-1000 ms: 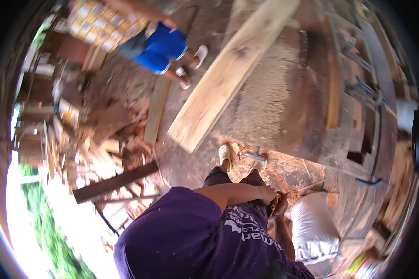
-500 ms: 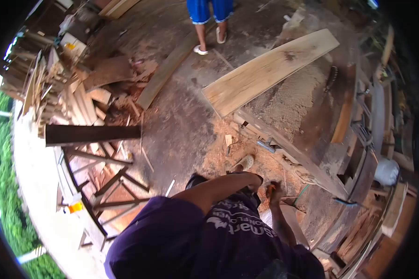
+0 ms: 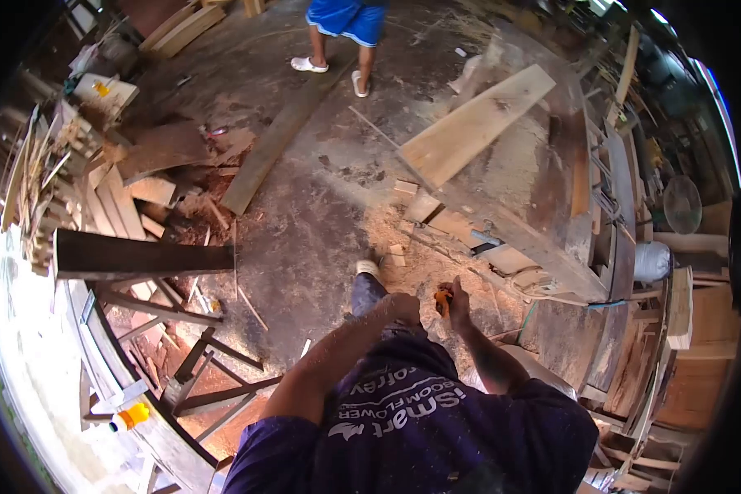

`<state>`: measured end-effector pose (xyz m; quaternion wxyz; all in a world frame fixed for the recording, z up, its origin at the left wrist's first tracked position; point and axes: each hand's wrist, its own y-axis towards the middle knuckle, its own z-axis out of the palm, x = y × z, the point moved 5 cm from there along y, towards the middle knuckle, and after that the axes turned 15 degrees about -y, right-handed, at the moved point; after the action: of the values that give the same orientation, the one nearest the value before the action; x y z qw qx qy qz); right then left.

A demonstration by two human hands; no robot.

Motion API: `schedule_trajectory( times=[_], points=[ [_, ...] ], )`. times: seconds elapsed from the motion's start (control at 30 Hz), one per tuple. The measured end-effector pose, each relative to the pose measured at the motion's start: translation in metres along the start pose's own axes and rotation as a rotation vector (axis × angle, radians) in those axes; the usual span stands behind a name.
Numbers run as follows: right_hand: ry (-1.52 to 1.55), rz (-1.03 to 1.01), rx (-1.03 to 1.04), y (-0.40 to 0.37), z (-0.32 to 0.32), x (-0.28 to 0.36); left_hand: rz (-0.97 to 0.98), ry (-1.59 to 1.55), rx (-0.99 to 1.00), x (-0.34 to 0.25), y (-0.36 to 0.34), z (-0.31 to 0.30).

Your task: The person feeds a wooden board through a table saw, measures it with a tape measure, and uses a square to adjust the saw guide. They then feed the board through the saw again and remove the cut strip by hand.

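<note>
My right hand (image 3: 460, 305) is closed round a small orange-and-black object (image 3: 443, 300), held out in front of my body; its kind is too small to tell. To its left, my left hand (image 3: 402, 307) is curled into a fist near my waist, and what its fingers hold, if anything, is hidden. The two hands are apart. Ahead and to the right, a pale wooden plank (image 3: 477, 128) lies across the workbench (image 3: 543, 259). A grey-blue tool (image 3: 484, 239) rests at the bench's near side.
Another person in blue shorts (image 3: 346, 18) stands at the far end. A dark beam (image 3: 144, 253) lies over a wooden frame at left. Scrap wood (image 3: 111, 198) is heaped behind it. A long board (image 3: 280, 140) lies on the floor, with sawdust (image 3: 420, 259) by the bench.
My view has shifted and my hands have come apart, the left one moving left. The other person has stepped to the left, and one of my feet has moved to the left.
</note>
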<state>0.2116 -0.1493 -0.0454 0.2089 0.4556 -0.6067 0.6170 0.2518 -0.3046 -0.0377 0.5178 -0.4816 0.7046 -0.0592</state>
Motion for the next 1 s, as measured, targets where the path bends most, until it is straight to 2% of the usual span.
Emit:
schedule_trajectory(
  times=[0.03,0.07,0.13,0.17,0.2,0.23,0.27,0.33,0.37,0.47,0.5,0.53,0.6,0.63,0.67,0.73,0.77,0.8,0.87,0.9,0.93,1.0],
  points=[
    [-0.01,0.001,0.029,0.004,0.007,-0.001,-0.021,-0.021,-0.014,0.008,-0.013,-0.012],
    [-0.029,0.005,0.081,0.011,0.019,0.0,-0.162,-0.098,0.062,0.023,-0.029,-0.018],
    [-0.172,-0.024,0.07,0.03,0.046,0.0,-0.123,-0.082,0.026,0.038,-0.07,-0.041],
    [-0.169,-0.035,0.103,0.034,0.07,0.007,-0.14,-0.109,-0.009,0.076,-0.045,-0.022],
    [-0.17,-0.04,0.148,0.036,0.096,0.018,-0.327,-0.283,-0.152,0.074,-0.09,-0.046],
    [-0.177,-0.045,0.228,0.036,0.129,0.037,-0.284,-0.186,-0.34,0.106,-0.067,-0.032],
    [-0.179,-0.05,0.306,0.04,0.163,0.048,-0.433,-0.176,-0.358,0.123,-0.074,-0.037],
    [-0.101,-0.12,0.503,0.057,0.236,0.058,-0.781,-0.209,-0.249,0.152,-0.108,-0.056],
    [-0.092,-0.019,0.559,0.056,0.272,0.066,-0.889,-0.261,-0.208,0.171,-0.129,-0.062],
    [-0.091,0.128,0.744,0.056,0.374,0.075,-1.033,-0.464,-0.225,0.228,-0.2,-0.08],
    [-0.121,0.114,0.879,0.057,0.405,0.076,-1.065,-0.577,-0.262,0.247,-0.225,-0.083],
    [-0.264,0.007,0.899,0.054,0.431,0.083,-1.093,-0.566,-0.309,0.263,-0.247,-0.086],
    [-0.364,0.0,0.929,0.03,0.472,0.098,-0.978,-0.606,-0.889,0.288,-0.286,-0.092],
    [-0.375,-0.017,0.985,0.04,0.485,0.084,-0.978,-0.661,-1.026,0.293,-0.298,-0.084],
    [-0.384,-0.034,1.04,0.05,0.497,0.07,-0.985,-0.7,-1.046,0.294,-0.304,-0.077],
    [-0.338,-0.233,1.157,0.041,0.533,0.068,-0.771,-0.646,-1.115,0.298,-0.324,-0.073],
    [-0.243,-0.084,1.172,0.037,0.55,0.059,-0.778,-0.62,-1.167,0.297,-0.336,-0.066],
    [-0.246,-0.086,1.177,0.028,0.563,0.054,-0.781,-0.621,-1.172,0.3,-0.344,-0.053],
    [-0.417,-0.021,0.974,0.022,0.57,0.042,-0.74,-0.496,-1.259,0.297,-0.354,-0.034],
    [-0.561,-0.21,1.008,0.017,0.576,0.043,-0.713,-0.459,-1.28,0.292,-0.361,-0.026],
    [-0.568,-0.222,0.999,0.0,0.58,0.047,-0.7,-0.458,-1.29,0.29,-0.368,-0.017],
    [-0.676,-0.465,0.772,-0.028,0.582,0.054,-0.61,-0.448,-1.105,0.285,-0.366,0.004]
  ],
)
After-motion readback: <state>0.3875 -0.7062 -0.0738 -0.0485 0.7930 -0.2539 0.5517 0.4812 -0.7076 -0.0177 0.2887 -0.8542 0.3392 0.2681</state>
